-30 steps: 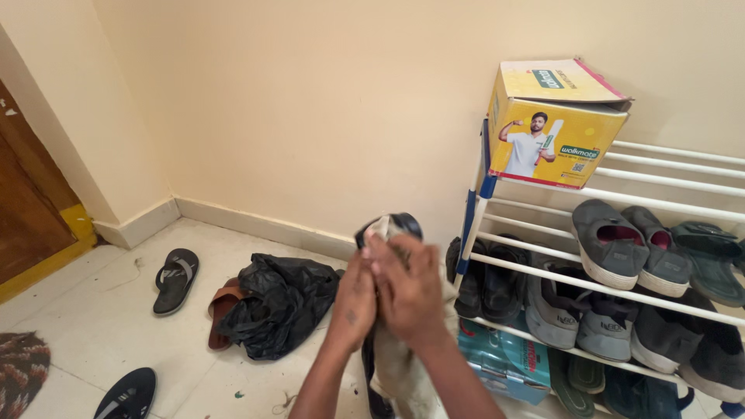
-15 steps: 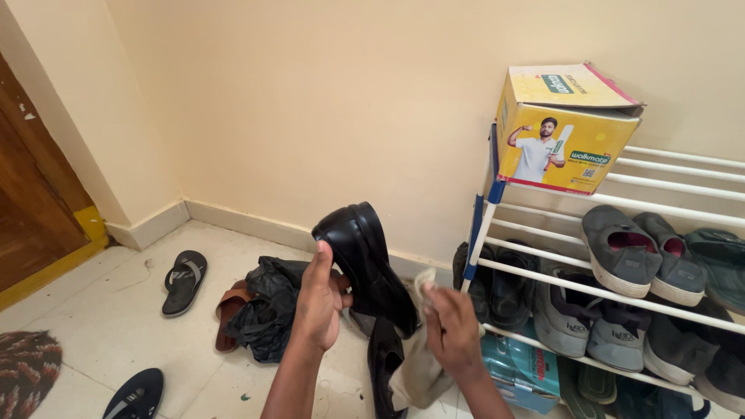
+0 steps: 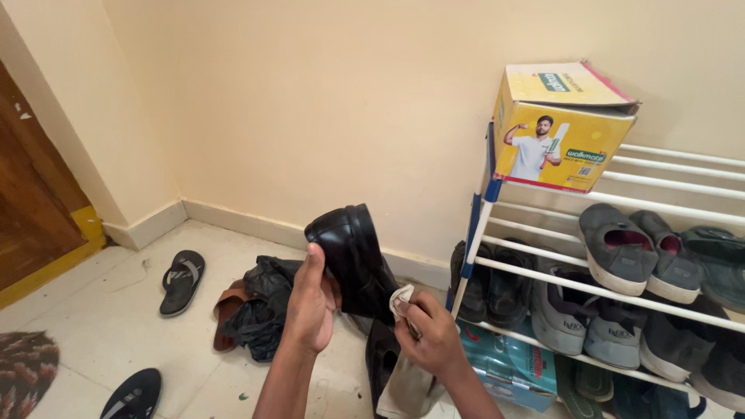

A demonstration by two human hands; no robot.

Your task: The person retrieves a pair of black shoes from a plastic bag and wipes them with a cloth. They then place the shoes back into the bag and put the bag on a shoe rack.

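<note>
- Two hands meet at one black dress shoe, held up in front of the chest above the tiled floor; its long axis runs on a slant, the upper end up and to the left, the lower end down toward the right.
- Left hand is clamped on the shoe from the left and below — thumb up along its side; this hand carries it.
- Right hand lies just right of the shoe's lower end, fingers closed round a pale cloth; the cloth's bunched top touches the shoe, the rest hangs down; so the shoe lies up and left of this hand.
- One more black shoe lies on the floor beneath the hands, partly hidden.
- On the floor to the left: one crumpled black bag, one brown sandal half under it, two black flip-flops — one near the wall, one at the lower edge.
- One white shoe rack stands at right, several shoes on it; one yellow box sits on top.
</note>
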